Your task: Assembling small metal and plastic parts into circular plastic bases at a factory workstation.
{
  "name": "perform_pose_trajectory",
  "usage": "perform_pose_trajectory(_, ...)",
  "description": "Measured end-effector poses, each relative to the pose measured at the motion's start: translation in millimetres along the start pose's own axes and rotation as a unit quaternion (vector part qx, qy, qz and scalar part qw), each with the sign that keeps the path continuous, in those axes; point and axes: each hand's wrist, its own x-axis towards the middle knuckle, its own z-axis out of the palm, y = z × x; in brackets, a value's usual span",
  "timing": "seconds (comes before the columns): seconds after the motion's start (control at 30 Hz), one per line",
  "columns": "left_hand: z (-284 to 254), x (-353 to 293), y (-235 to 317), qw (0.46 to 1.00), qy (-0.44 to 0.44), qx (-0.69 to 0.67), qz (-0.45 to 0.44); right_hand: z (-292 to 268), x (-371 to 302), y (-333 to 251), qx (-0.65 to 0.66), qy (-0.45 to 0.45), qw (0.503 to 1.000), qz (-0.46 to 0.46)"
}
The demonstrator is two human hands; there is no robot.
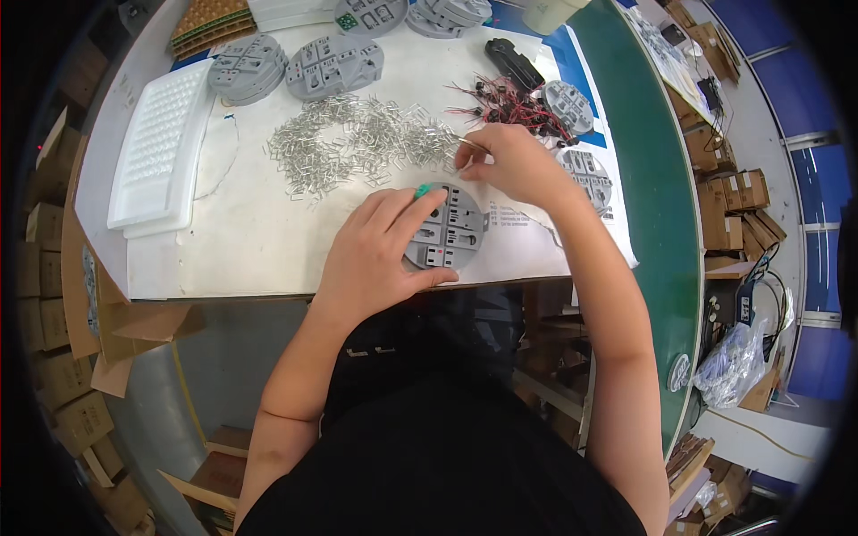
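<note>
- White ridged tray (161,147): well left of the round grey disc (458,228).
- Heap of loose metal pins (344,143): beyond the disc and to its left.
- Your left hand (371,246): clamped on the disc's left side, fingers over its top, thumb at the near edge; a green bit (423,190) shows between your fingers.
- The disc itself: flat on the white sheet (241,259).
- Your right hand (523,167): just beyond the disc, fingertips drawn close; whether they pinch anything, you cannot tell.
- Red-wired black parts (514,107): beyond the disc, to its right.

The table (246,259) bears gray discs (446,227), metal pins (308,150), a tray (159,147).
</note>
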Motion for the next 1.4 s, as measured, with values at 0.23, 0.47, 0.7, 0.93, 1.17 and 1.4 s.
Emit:
perform_pose_trajectory(0.23, 2.0, 0.4, 1.2, 1.0, 0.004, -0.004, -0.004, 7.8, -13.7, 1.7, 0.049, 0.072, 0.996, 0.001)
perform_pose_trajectory(0.47, 6.2, 4.9, 7.1, 0.997, 0.015, -0.045, -0.068, -4.6, -25.3, -30.1, 0.237, 0.043, 0.956, 0.166)
perform_pose_trajectory(0.7, 8.4, 4.2, 6.1, 0.997, 0.011, -0.042, -0.068, 3.5, -16.7, -32.1, 0.249, -0.011, 0.952, 0.18)
perform_pose_trajectory(0.93, 7.8, 2.0, 6.5, 0.997, 0.013, -0.04, -0.057, -5.8, -11.2, -42.6, 0.234, -0.058, 0.946, 0.218)
perform_pose_trajectory(1.17, 5.6, 3.3, 7.3, 0.998, 0.007, -0.032, -0.052, -11.4, -0.2, -26.1, 0.32, -0.13, 0.913, 0.218)
perform_pose_trajectory(1.4, 5.0, 5.1, 7.6, 0.998, 0.004, -0.032, -0.046, -8.2, -0.3, -34.8, 0.26, -0.098, 0.937, 0.211)
